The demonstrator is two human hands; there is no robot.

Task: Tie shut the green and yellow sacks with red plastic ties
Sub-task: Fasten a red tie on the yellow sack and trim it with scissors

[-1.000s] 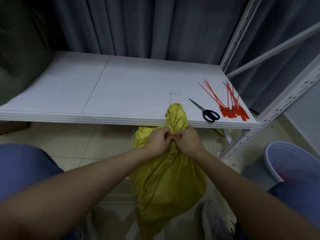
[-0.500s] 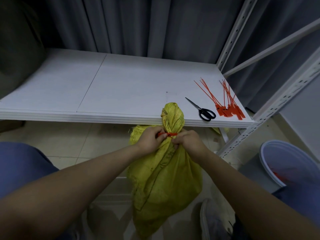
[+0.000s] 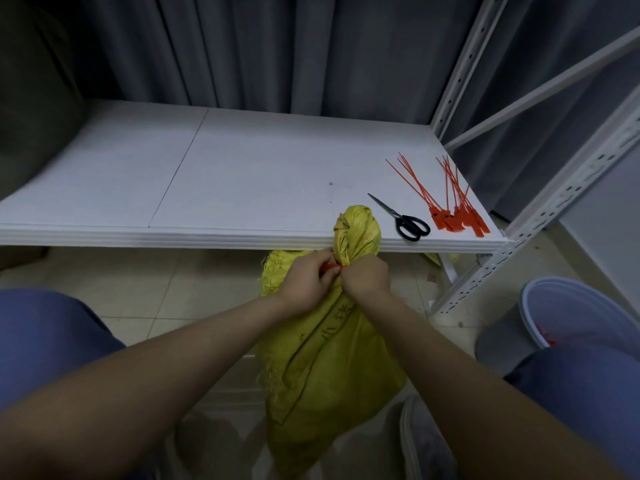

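Note:
A yellow woven sack [image 3: 329,362] stands on the floor between my knees, its gathered neck sticking up in front of the shelf edge. A red plastic tie [image 3: 330,267] wraps the neck. My left hand [image 3: 304,282] pinches the tie on the left side of the neck. My right hand [image 3: 365,277] grips the neck and the tie's other end on the right; most of the tie is hidden by my fingers. No green sack is in view.
A white shelf board [image 3: 242,188] lies ahead, with black-handled scissors [image 3: 403,218] and a pile of spare red ties [image 3: 450,206] at its right end. White rack posts [image 3: 540,209] stand right. A pale bucket [image 3: 581,320] sits on the floor at right.
Both hands stay at the sack's neck. The left hand has shifted its pinch on the red tie, and less of the tie shows than half a second ago.

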